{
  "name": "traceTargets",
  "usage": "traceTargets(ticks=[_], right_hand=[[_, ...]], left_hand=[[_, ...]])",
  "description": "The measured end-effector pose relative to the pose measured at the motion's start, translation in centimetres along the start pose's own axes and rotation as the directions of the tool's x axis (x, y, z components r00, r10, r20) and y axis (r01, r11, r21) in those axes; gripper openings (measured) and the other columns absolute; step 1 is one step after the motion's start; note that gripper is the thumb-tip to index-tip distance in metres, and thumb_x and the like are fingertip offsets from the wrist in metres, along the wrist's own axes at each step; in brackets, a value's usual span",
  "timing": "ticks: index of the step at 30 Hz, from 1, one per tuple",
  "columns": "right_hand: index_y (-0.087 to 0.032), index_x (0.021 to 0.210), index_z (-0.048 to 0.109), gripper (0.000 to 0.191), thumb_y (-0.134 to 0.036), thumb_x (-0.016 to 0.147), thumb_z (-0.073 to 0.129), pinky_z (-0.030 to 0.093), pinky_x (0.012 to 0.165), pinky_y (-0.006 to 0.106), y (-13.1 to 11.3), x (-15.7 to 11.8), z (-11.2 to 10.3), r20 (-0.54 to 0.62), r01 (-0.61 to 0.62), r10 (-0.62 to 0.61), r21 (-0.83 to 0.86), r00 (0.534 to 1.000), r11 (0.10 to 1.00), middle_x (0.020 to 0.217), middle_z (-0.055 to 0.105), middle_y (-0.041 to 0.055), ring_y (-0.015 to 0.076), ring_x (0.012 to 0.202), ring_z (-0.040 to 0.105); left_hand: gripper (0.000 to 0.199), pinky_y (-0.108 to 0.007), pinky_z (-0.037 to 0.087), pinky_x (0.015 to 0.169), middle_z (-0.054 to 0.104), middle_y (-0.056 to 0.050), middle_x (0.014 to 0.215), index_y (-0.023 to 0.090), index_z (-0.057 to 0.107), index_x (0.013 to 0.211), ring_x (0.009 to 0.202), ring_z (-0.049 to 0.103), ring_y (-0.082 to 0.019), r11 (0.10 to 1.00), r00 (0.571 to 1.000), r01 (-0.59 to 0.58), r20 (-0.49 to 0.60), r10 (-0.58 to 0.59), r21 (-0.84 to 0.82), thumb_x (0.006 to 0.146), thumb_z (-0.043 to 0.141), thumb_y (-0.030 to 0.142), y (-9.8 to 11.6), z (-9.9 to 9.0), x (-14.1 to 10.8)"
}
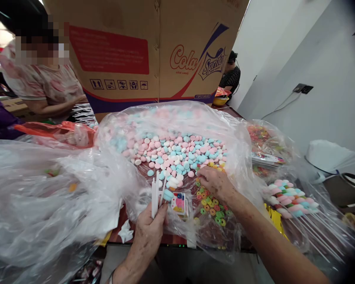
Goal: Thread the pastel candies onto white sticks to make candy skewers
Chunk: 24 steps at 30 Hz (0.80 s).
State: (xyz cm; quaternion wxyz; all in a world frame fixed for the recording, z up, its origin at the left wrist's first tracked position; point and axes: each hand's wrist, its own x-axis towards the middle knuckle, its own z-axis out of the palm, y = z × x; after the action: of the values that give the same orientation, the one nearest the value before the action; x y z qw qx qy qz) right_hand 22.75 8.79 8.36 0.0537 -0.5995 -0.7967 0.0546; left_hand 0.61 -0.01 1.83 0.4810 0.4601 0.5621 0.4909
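Observation:
My left hand [150, 223] is closed around a bundle of thin white sticks [154, 193] that point upward. A blue marshmallow [167, 195] shows beside the sticks, just above my thumb; whether it is threaded on one, I cannot tell. At the edge of the candy, my right hand [217, 183] has its fingers curled down, and what they hold, if anything, is hidden. Beyond both hands spreads a pile of pink, white and blue marshmallows [177, 152] in a clear plastic bag [236, 146]. Under my right hand lie gummy rings [214, 207] in green, yellow and orange.
A large cardboard box [130, 47] stands behind the pile. Filled candy skewers [292, 199] lie at the right. Small printed cards [179, 204] sit between my hands. Crumpled plastic sheeting [47, 197] covers the left. One person [47, 86] works at the left, another [232, 77] farther back.

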Motion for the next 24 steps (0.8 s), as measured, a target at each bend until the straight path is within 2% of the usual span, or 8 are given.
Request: traceTargets(ticks=[4, 9, 12, 15, 17, 19, 22, 24], right_hand=[[-0.018, 0.094, 0.068, 0.023, -0.011, 0.088, 0.046, 0.041, 0.073, 0.029, -1.5, -0.6, 0.8, 0.103, 0.033, -0.010, -0.225, 0.995, 0.974, 0.096, 0.068, 0.0102, 0.0233, 0.093, 0.061], [-0.013, 0.103, 0.066, 0.031, -0.002, 0.084, 0.045, 0.043, 0.078, 0.034, -2.9, -1.0, 2.0, 0.062, 0.065, -0.047, -0.319, 0.997, 0.945, 0.100, 0.068, 0.0166, 0.0296, 0.100, 0.058], [-0.014, 0.097, 0.067, 0.029, -0.003, 0.082, 0.045, 0.043, 0.076, 0.032, -2.6, -0.8, 2.0, 0.001, 0.004, -0.004, -0.221, 1.000, 0.975, 0.097, 0.068, 0.0140, 0.0264, 0.095, 0.060], [-0.017, 0.088, 0.067, 0.022, -0.010, 0.081, 0.047, 0.042, 0.070, 0.028, -1.5, -0.5, 1.8, -0.143, -0.071, 0.088, 0.123, 0.986, 0.990, 0.088, 0.067, 0.0073, 0.0196, 0.080, 0.059], [-0.019, 0.088, 0.066, 0.018, -0.018, 0.080, 0.050, 0.041, 0.061, 0.026, -0.8, -0.3, 1.6, -0.170, -0.066, 0.161, 0.461, 0.972, 0.885, 0.076, 0.065, 0.0010, 0.0156, 0.067, 0.056], [-0.020, 0.087, 0.066, 0.015, -0.025, 0.078, 0.055, 0.038, 0.055, 0.024, -0.4, -0.2, 1.4, -0.102, -0.058, 0.199, 0.745, 0.975, 0.665, 0.067, 0.061, -0.0028, 0.0132, 0.059, 0.053], [-0.018, 0.084, 0.066, 0.017, -0.030, 0.072, 0.066, 0.042, 0.060, 0.025, -0.5, -0.1, 1.0, 0.017, -0.083, 0.200, 0.941, 0.980, 0.329, 0.070, 0.064, -0.0019, 0.0131, 0.063, 0.057], [-0.017, 0.082, 0.066, 0.020, -0.031, 0.068, 0.071, 0.046, 0.065, 0.027, -0.9, -0.1, 0.6, 0.050, -0.088, 0.185, 0.975, 0.981, 0.206, 0.074, 0.066, 0.0002, 0.0143, 0.068, 0.061]], left_hand=[[0.032, -0.022, 0.031, 0.039, 0.046, 0.006, 0.044, 0.019, 0.058, 0.063, 0.040, 0.041, -0.011, 1.000, 0.999, 0.029, 0.014, -0.029, -0.007, 0.082, 0.059, 0.044, 0.2, -0.2, 0.1], [0.034, -0.022, 0.028, 0.038, 0.042, 0.007, 0.041, 0.019, 0.058, 0.061, 0.040, 0.039, -0.012, 0.999, 0.999, 0.039, 0.015, -0.039, 0.002, 0.080, 0.060, 0.048, 0.7, -0.1, 0.0], [0.035, -0.022, 0.028, 0.038, 0.038, 0.008, 0.040, 0.020, 0.058, 0.062, 0.040, 0.038, -0.012, 1.000, 1.000, 0.021, 0.001, -0.021, 0.006, 0.082, 0.058, 0.048, 0.7, 0.0, -0.1], [0.035, -0.023, 0.028, 0.040, 0.038, 0.007, 0.041, 0.020, 0.056, 0.060, 0.042, 0.039, -0.013, 1.000, 1.000, -0.013, 0.020, 0.013, 0.023, 0.084, 0.056, 0.046, 0.6, 0.0, -0.1], [0.037, -0.023, 0.029, 0.043, 0.039, 0.007, 0.044, 0.021, 0.052, 0.055, 0.044, 0.038, -0.012, 0.998, 0.998, -0.039, 0.056, 0.036, 0.052, 0.086, 0.054, 0.042, 0.5, -0.1, -0.1], [0.039, -0.023, 0.029, 0.046, 0.041, 0.006, 0.047, 0.021, 0.048, 0.052, 0.046, 0.037, -0.012, 0.994, 0.994, -0.065, 0.095, 0.057, 0.089, 0.087, 0.053, 0.038, 0.7, -0.2, 0.0], [0.038, -0.024, 0.030, 0.048, 0.043, 0.005, 0.051, 0.021, 0.048, 0.052, 0.049, 0.038, -0.012, 0.987, 0.989, -0.092, 0.125, 0.076, 0.134, 0.087, 0.052, 0.035, 1.0, -0.3, 0.1], [0.034, -0.024, 0.030, 0.049, 0.045, 0.005, 0.053, 0.021, 0.051, 0.056, 0.050, 0.039, -0.013, 0.985, 0.988, -0.090, 0.135, 0.071, 0.144, 0.087, 0.052, 0.035, 1.3, -0.3, 0.1]])
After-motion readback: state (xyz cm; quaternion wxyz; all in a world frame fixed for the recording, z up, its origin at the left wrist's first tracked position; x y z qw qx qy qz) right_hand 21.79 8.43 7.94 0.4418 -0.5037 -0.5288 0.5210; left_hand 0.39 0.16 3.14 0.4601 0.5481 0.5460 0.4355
